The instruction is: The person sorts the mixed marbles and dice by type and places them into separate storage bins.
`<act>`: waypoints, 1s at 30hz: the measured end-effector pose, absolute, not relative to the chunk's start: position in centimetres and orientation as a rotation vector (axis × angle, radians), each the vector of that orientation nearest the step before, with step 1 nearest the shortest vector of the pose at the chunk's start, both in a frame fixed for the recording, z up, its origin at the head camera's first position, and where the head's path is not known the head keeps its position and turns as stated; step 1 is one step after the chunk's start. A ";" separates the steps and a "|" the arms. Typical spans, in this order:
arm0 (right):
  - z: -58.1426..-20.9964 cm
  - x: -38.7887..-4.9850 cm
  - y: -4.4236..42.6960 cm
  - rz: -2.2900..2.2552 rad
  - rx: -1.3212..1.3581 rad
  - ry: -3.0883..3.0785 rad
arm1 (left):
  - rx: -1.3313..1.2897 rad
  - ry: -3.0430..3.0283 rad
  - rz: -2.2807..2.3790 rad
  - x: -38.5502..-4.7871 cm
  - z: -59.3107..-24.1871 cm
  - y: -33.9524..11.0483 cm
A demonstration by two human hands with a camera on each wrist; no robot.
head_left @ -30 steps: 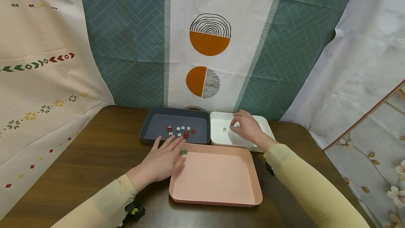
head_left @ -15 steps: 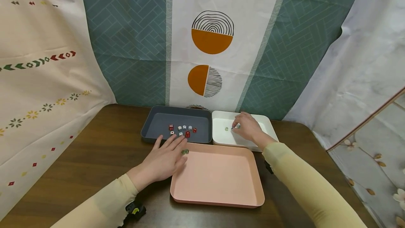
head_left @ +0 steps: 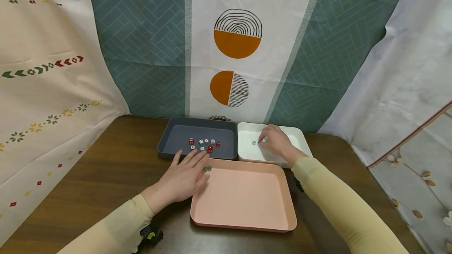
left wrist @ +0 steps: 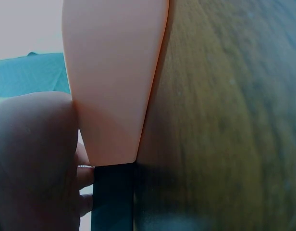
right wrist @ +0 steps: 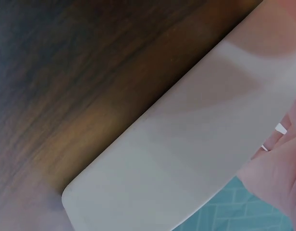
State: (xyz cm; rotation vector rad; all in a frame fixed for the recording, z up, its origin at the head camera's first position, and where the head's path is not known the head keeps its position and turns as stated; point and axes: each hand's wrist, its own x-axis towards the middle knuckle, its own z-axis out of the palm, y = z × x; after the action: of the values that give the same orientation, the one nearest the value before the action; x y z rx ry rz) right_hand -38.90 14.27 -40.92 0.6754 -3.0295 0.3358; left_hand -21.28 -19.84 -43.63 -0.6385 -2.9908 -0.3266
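Note:
My left hand (head_left: 181, 179) lies with fingers straight and spread over the back left corner of the pink tray (head_left: 243, 228) and the front edge of the dark grey tray (head_left: 173, 136). Greenish translucent dice (head_left: 207, 169) sit in the pink tray's corner, partly hidden by that hand. Inside the white tray (head_left: 300, 144), my right hand (head_left: 277, 142) reaches down and pinches a small bluish die (head_left: 259, 142), mostly hidden by the fingers. A pale green die (head_left: 254, 143) lies just left of the fingertips.
Several red dice (head_left: 210, 149) and white dice (head_left: 201, 142) lie in the dark tray. All three trays touch or nearly touch on the brown wooden table (head_left: 106, 175). Patterned cloth (head_left: 148, 50) hangs behind the table's back edge.
My right hand has lowered slightly in the white tray, and its fingertips have closed in on the bluish die. The left hand keeps its place. The view has shifted slightly.

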 end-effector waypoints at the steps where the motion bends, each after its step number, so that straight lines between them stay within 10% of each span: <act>1: -40.9 -38.9 14.3 0.336 0.673 -3.030 | -0.639 -2.993 -0.325 -21.3 -43.6 -19.8; 30: -41.4 -39.1 14.2 0.373 0.694 -3.004 | -0.651 -2.977 -0.313 -21.2 -43.6 -19.8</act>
State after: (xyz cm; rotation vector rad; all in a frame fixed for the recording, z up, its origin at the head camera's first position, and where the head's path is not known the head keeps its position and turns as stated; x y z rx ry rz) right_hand -39.07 14.25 -41.37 0.6938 -3.0043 0.3728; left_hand -21.22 -19.81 -43.56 -0.6513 -2.9772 -0.3135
